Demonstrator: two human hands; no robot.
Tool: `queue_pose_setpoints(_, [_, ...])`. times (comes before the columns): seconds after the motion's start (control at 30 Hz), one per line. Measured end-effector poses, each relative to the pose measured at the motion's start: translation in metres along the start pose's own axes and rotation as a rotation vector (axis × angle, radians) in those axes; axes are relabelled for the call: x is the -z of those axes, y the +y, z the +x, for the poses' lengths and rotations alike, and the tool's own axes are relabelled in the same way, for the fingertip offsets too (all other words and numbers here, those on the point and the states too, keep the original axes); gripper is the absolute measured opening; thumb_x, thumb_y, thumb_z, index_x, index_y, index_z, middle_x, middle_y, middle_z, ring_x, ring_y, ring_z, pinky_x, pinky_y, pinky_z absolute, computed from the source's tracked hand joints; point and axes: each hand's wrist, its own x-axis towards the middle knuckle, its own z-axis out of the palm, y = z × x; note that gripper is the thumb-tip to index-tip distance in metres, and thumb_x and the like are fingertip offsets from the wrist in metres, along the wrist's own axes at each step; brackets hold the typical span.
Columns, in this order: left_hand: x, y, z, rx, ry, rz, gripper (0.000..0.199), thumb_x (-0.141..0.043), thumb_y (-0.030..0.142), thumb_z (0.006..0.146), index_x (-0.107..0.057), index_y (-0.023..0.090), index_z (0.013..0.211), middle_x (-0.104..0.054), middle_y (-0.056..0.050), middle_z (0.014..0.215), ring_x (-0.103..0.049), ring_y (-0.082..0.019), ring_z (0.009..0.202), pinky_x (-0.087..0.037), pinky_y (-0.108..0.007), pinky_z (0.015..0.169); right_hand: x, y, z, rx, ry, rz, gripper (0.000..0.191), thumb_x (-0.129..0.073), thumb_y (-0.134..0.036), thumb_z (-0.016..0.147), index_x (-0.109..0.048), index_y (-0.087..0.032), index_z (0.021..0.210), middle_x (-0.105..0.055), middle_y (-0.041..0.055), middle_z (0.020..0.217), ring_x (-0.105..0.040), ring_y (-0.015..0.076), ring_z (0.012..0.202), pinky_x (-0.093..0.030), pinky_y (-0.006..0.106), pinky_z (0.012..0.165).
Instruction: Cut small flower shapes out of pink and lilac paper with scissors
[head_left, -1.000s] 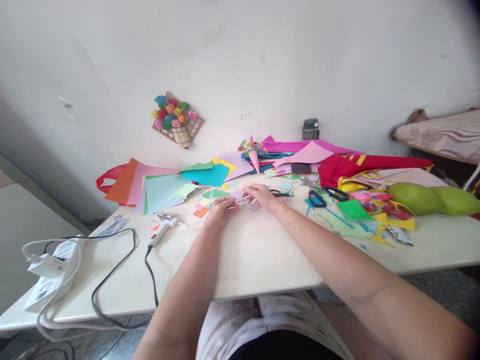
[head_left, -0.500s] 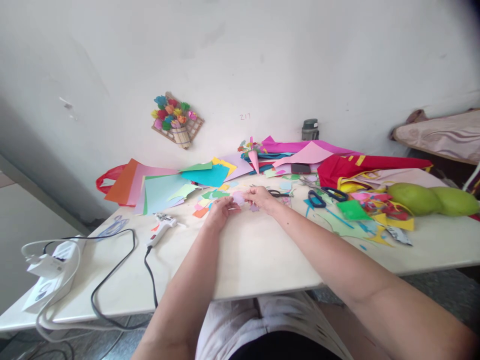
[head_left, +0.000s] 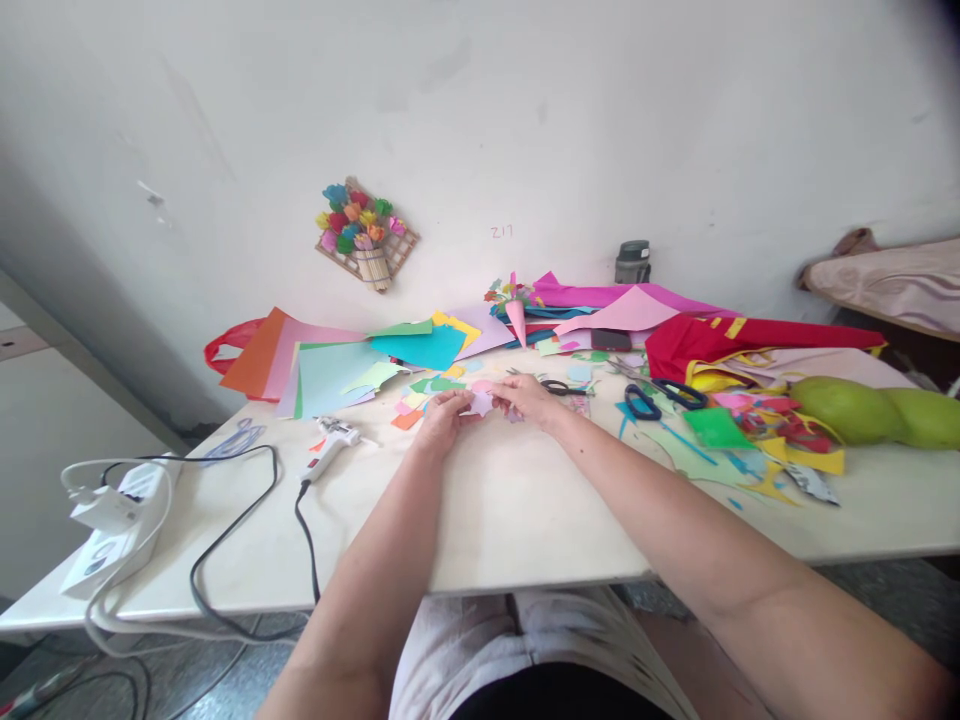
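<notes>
Between my two hands is a small lilac-pink paper cutout with an uneven, petal-like edge. My left hand pinches its left side with thumb and fingertips. On its right side, the closed fingers of my right hand grip it, just above the table. Paper scraps in orange, pink, yellow and green lie to the left of my left hand. Small dark-handled scissors rest just beyond my right hand. Other bits under the fingers are partly hidden.
A corded glue gun lies left, near a power strip. Coloured sheets and a pink paper cone with flowers stand behind. Blue-handled scissors, scraps and green fruit are at right.
The lilac cutout has been turned a little between my fingers, and my left fingertips have moved in against it. The whole view has shifted slightly; the tools stay put.
</notes>
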Motion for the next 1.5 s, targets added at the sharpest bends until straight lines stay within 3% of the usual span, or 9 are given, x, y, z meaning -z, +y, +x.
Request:
queue_pose_setpoints(0.13, [-0.0007, 0.0002, -0.0008, -0.020, 0.007, -0.015, 0.016, -0.079, 0.023, 0.059, -0.066, 0.015, 0.064, -0.059, -0.001, 0.061, -0.058, -0.013, 0.061, -0.056, -0.029, 0.061, -0.0001, -0.0012, -0.0005, -0.047, 0.020, 0.076, 0.027, -0.068, -0.036, 0.081, -0.062, -0.014, 0.065, -0.067, 0.0030, 0.064, -0.050, 0.0065, 0.043, -0.026, 0.019, 0.037])
queue_pose_setpoints(0.37, [-0.0014, 0.0010, 0.0013, 0.014, 0.047, -0.051, 0.009, -0.070, 0.021, 0.064, -0.068, 0.013, 0.066, -0.060, -0.002, 0.061, -0.058, -0.014, 0.059, -0.058, -0.033, 0.066, -0.0022, 0.0010, -0.0007, -0.022, 0.031, -0.005, 0.024, -0.073, -0.022, 0.073, -0.058, -0.014, 0.056, -0.050, -0.0057, 0.041, -0.039, 0.0047, 0.035, -0.028, 0.019, 0.040])
queue_pose_setpoints(0.5, [-0.0002, 0.0039, 0.0036, 0.076, 0.043, -0.100, 0.020, -0.055, 0.026, 0.071, -0.068, 0.012, 0.068, -0.062, -0.006, 0.060, -0.062, -0.019, 0.060, -0.057, -0.039, 0.070, -0.0018, 0.0038, 0.0017, -0.006, 0.068, 0.017, 0.025, -0.076, -0.024, 0.069, -0.058, -0.015, 0.054, -0.051, -0.0051, 0.041, -0.041, 0.0059, 0.038, -0.031, 0.020, 0.043])
queue_pose_setpoints(0.7, [0.0005, 0.0047, 0.0047, 0.091, 0.052, -0.100, 0.023, -0.050, 0.024, 0.066, -0.069, 0.012, 0.069, -0.064, -0.007, 0.060, -0.064, -0.020, 0.059, -0.056, -0.036, 0.064, -0.0014, 0.0032, 0.0026, 0.005, 0.074, 0.033, 0.026, -0.076, -0.024, 0.068, -0.058, -0.015, 0.052, -0.052, -0.0042, 0.042, -0.043, 0.0062, 0.038, -0.032, 0.020, 0.043])
queue_pose_setpoints(1.03, [0.0009, 0.0002, 0.0034, 0.037, 0.010, 0.005, 0.014, -0.072, 0.021, 0.058, -0.064, 0.012, 0.065, -0.063, -0.003, 0.063, -0.063, -0.016, 0.057, -0.056, -0.032, 0.062, -0.0008, 0.0024, 0.0014, 0.005, 0.078, -0.002, 0.027, -0.076, -0.021, 0.069, -0.057, -0.015, 0.050, -0.051, -0.0046, 0.041, -0.042, 0.0062, 0.038, -0.034, 0.021, 0.045])
queue_pose_setpoints(1.5, [0.0035, -0.0033, 0.0051, 0.044, -0.011, 0.046, 0.015, -0.077, 0.020, 0.061, -0.065, 0.012, 0.066, -0.062, -0.001, 0.062, -0.062, -0.014, 0.057, -0.056, -0.031, 0.062, -0.0007, 0.0008, 0.0009, 0.016, 0.035, 0.026, 0.030, -0.074, -0.022, 0.071, -0.055, -0.015, 0.049, -0.051, -0.0043, 0.043, -0.043, 0.0059, 0.039, -0.033, 0.019, 0.042])
